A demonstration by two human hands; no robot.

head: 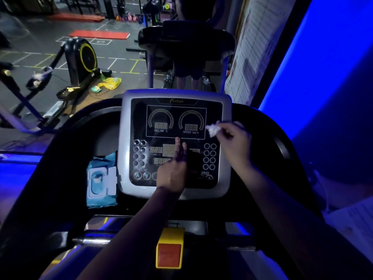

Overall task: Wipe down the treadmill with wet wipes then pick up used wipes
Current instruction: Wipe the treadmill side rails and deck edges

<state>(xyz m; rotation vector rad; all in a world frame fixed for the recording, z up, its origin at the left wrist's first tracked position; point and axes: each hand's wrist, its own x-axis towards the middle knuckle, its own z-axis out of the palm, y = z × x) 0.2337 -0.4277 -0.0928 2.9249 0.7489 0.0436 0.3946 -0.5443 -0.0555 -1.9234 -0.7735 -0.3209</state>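
Observation:
The treadmill console (226, 174), silver-framed with a black panel of dials and round buttons, fills the middle of the head view. My left hand (175, 168) lies flat on the panel's centre, straight fingers touching it just below the speed dial. My right hand (234, 138) hovers at the panel's right edge and pinches a crumpled white wipe (213, 129) between its fingers. A blue pack of wet wipes (102, 180) with a white flip lid rests in the left tray of the console.
A yellow and red safety key block (170, 247) sits on the handlebar below the console. Another treadmill (185, 43) stands ahead with a person's legs on it. A rowing machine (80, 61) and yellow cloth (110, 82) lie on the gym floor at left. A blue-lit wall runs along the right.

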